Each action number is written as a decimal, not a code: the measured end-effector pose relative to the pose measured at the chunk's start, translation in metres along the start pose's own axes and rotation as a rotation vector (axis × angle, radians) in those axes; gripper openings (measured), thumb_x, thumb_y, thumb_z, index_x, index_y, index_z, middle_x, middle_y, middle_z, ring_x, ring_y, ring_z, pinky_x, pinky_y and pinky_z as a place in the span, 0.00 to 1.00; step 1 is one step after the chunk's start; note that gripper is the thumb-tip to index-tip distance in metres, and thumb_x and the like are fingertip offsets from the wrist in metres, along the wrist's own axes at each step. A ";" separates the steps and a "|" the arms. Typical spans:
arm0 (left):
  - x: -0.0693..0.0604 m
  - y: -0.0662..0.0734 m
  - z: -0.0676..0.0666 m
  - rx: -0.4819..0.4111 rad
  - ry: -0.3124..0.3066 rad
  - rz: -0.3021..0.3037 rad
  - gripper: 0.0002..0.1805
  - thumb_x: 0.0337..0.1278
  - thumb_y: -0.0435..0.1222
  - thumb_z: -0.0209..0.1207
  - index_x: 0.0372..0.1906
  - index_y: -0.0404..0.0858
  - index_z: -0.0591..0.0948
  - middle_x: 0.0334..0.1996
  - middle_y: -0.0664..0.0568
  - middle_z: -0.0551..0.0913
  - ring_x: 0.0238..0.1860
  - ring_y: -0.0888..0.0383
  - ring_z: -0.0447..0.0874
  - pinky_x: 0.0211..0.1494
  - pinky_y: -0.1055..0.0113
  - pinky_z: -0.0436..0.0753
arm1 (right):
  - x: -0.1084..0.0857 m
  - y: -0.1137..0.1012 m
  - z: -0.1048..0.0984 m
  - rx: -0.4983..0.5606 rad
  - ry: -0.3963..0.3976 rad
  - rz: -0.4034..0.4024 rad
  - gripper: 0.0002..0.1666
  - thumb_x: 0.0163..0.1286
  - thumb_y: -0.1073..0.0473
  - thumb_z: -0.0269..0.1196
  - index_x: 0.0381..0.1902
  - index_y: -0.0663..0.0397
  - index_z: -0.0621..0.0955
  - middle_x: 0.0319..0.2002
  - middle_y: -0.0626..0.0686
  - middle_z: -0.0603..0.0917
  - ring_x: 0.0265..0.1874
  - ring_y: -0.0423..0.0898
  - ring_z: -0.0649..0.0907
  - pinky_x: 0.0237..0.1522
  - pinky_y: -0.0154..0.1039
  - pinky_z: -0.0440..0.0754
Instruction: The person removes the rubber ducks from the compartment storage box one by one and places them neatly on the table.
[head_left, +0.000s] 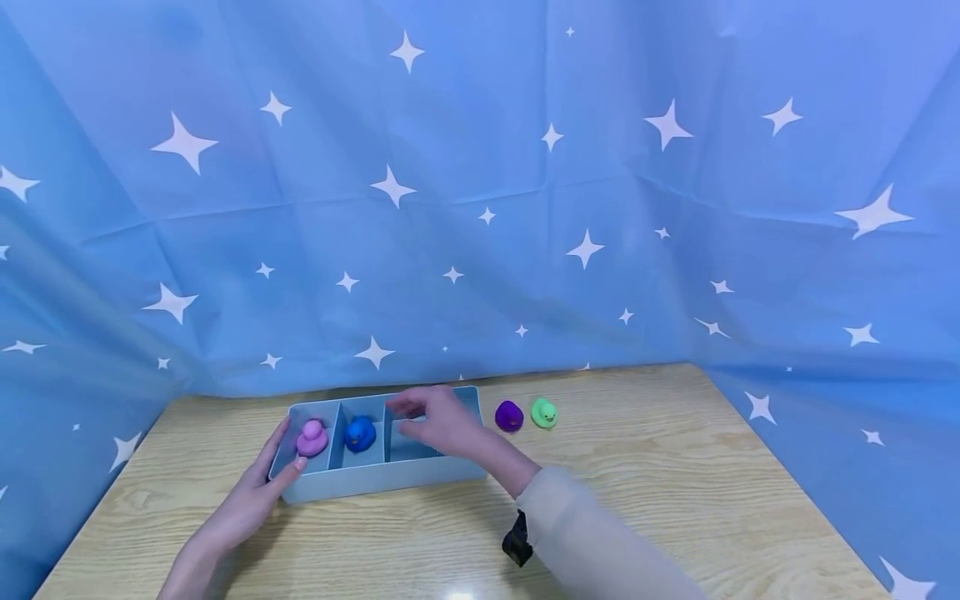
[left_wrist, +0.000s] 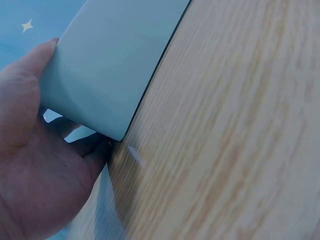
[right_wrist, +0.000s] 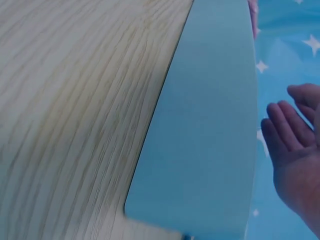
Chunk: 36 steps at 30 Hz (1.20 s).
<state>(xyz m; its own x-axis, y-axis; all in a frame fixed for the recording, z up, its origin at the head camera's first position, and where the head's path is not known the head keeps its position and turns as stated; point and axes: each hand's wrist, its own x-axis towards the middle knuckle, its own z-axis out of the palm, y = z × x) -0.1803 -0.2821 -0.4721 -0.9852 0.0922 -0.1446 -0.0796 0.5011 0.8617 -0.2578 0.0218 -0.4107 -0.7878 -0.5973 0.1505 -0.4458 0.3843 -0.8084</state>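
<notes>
The left hand (head_left: 251,497) firmly grasps the left end of the tray (head_left: 375,481), which should steady it around the pink duck (head_left: 312,438) and blue duck (head_left: 360,434). Over its right half, the right hand (head_left: 444,419) has released fingers, best lifted clear of the sides; beyond, a purple duck (head_left: 509,416) and green duck (head_left: 544,412) sit on the bench (head_left: 712,508).
</notes>
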 end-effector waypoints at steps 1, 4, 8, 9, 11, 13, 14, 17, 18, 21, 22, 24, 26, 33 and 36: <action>0.000 0.000 0.000 0.001 0.000 0.000 0.47 0.79 0.53 0.50 0.83 0.52 0.31 0.81 0.32 0.32 0.77 0.25 0.29 0.70 0.23 0.40 | 0.003 -0.001 0.003 0.000 -0.005 0.001 0.20 0.73 0.67 0.65 0.61 0.59 0.83 0.54 0.56 0.87 0.53 0.52 0.85 0.53 0.34 0.82; -0.001 0.000 -0.001 -0.003 0.002 0.002 0.47 0.79 0.52 0.50 0.83 0.52 0.32 0.81 0.32 0.32 0.77 0.25 0.29 0.70 0.23 0.40 | 0.010 -0.004 0.013 -0.007 -0.022 0.002 0.20 0.73 0.66 0.66 0.61 0.57 0.84 0.54 0.56 0.87 0.53 0.50 0.85 0.53 0.33 0.82; -0.001 0.000 -0.003 -0.010 -0.003 0.005 0.47 0.79 0.51 0.51 0.84 0.51 0.32 0.81 0.32 0.32 0.77 0.26 0.28 0.71 0.23 0.39 | 0.019 -0.008 0.024 -0.007 -0.048 0.016 0.21 0.72 0.65 0.66 0.63 0.56 0.83 0.55 0.54 0.87 0.54 0.49 0.84 0.52 0.32 0.82; -0.001 0.000 -0.003 -0.010 -0.004 0.008 0.47 0.79 0.51 0.51 0.84 0.51 0.32 0.81 0.32 0.32 0.77 0.26 0.28 0.71 0.23 0.39 | 0.021 -0.008 0.026 -0.007 -0.055 0.024 0.22 0.72 0.65 0.66 0.63 0.56 0.83 0.55 0.54 0.87 0.55 0.49 0.84 0.52 0.32 0.82; -0.001 0.000 -0.004 -0.013 -0.009 0.013 0.47 0.79 0.51 0.51 0.84 0.51 0.32 0.81 0.32 0.32 0.77 0.26 0.28 0.71 0.23 0.39 | 0.025 -0.009 0.030 -0.009 -0.067 0.038 0.22 0.72 0.64 0.67 0.64 0.55 0.83 0.55 0.52 0.87 0.56 0.49 0.84 0.52 0.31 0.82; -0.001 0.001 -0.005 -0.012 -0.010 0.014 0.47 0.79 0.51 0.51 0.84 0.51 0.32 0.81 0.32 0.32 0.77 0.26 0.28 0.71 0.23 0.38 | 0.029 -0.009 0.034 -0.021 -0.075 0.039 0.23 0.72 0.63 0.67 0.64 0.55 0.82 0.56 0.52 0.87 0.57 0.47 0.83 0.52 0.30 0.81; -0.001 0.001 -0.005 -0.013 -0.010 0.013 0.47 0.79 0.51 0.51 0.84 0.51 0.32 0.81 0.32 0.32 0.77 0.26 0.27 0.71 0.23 0.38 | 0.031 -0.009 0.035 -0.029 -0.076 0.038 0.23 0.72 0.63 0.67 0.64 0.54 0.82 0.56 0.52 0.87 0.57 0.45 0.83 0.52 0.30 0.81; -0.001 0.001 -0.005 -0.015 -0.009 0.006 0.47 0.79 0.51 0.51 0.84 0.52 0.32 0.81 0.32 0.31 0.77 0.26 0.27 0.71 0.23 0.38 | 0.037 -0.009 0.039 -0.069 -0.077 0.025 0.23 0.72 0.64 0.68 0.64 0.55 0.82 0.56 0.52 0.86 0.56 0.42 0.84 0.53 0.30 0.81; -0.001 0.001 -0.005 -0.016 -0.008 0.004 0.47 0.79 0.51 0.51 0.84 0.52 0.32 0.81 0.32 0.31 0.77 0.26 0.27 0.71 0.23 0.38 | 0.038 -0.009 0.041 -0.087 -0.077 0.023 0.23 0.71 0.64 0.68 0.64 0.55 0.82 0.56 0.52 0.87 0.55 0.41 0.84 0.53 0.30 0.81; -0.002 0.000 -0.004 -0.024 -0.005 0.007 0.47 0.79 0.50 0.51 0.84 0.52 0.32 0.81 0.32 0.31 0.77 0.26 0.27 0.71 0.23 0.38 | 0.044 -0.009 0.044 -0.131 -0.084 0.034 0.24 0.71 0.64 0.69 0.64 0.53 0.83 0.55 0.49 0.87 0.53 0.39 0.84 0.52 0.29 0.81; -0.002 0.000 -0.003 -0.023 -0.005 0.004 0.47 0.79 0.51 0.51 0.84 0.52 0.32 0.81 0.32 0.31 0.77 0.26 0.28 0.71 0.24 0.38 | 0.045 -0.008 0.045 -0.140 -0.087 0.040 0.24 0.71 0.64 0.69 0.64 0.52 0.83 0.55 0.48 0.87 0.53 0.38 0.84 0.51 0.28 0.81; -0.002 -0.001 -0.002 -0.025 -0.004 0.009 0.47 0.79 0.51 0.51 0.84 0.52 0.32 0.81 0.32 0.31 0.77 0.26 0.28 0.71 0.23 0.39 | 0.048 -0.007 0.047 -0.151 -0.093 0.055 0.24 0.71 0.64 0.69 0.63 0.51 0.83 0.54 0.46 0.87 0.52 0.37 0.84 0.50 0.28 0.81; -0.002 0.000 -0.002 -0.023 -0.006 0.012 0.47 0.79 0.51 0.51 0.84 0.53 0.32 0.81 0.32 0.31 0.77 0.26 0.28 0.70 0.23 0.39 | 0.050 -0.006 0.049 -0.156 -0.100 0.064 0.24 0.70 0.64 0.69 0.63 0.50 0.83 0.53 0.46 0.87 0.52 0.37 0.84 0.49 0.28 0.81; -0.002 0.001 -0.001 -0.023 -0.003 0.026 0.46 0.79 0.50 0.50 0.84 0.52 0.33 0.81 0.32 0.32 0.77 0.25 0.29 0.70 0.23 0.39 | 0.058 -0.005 0.049 -0.263 -0.171 0.032 0.26 0.70 0.63 0.70 0.65 0.50 0.82 0.55 0.48 0.87 0.54 0.38 0.83 0.51 0.27 0.80; -0.001 0.001 0.000 -0.027 -0.007 0.028 0.46 0.79 0.50 0.50 0.84 0.52 0.33 0.81 0.32 0.32 0.77 0.26 0.28 0.71 0.23 0.39 | 0.061 -0.003 0.050 -0.284 -0.173 0.031 0.25 0.69 0.63 0.70 0.64 0.52 0.83 0.55 0.48 0.87 0.55 0.38 0.83 0.53 0.27 0.79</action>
<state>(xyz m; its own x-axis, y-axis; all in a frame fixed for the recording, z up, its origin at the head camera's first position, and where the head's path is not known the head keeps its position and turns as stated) -0.1790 -0.2816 -0.4716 -0.9860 0.1120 -0.1234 -0.0560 0.4749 0.8783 -0.2837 -0.0508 -0.4275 -0.7300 -0.6834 0.0094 -0.5424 0.5710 -0.6162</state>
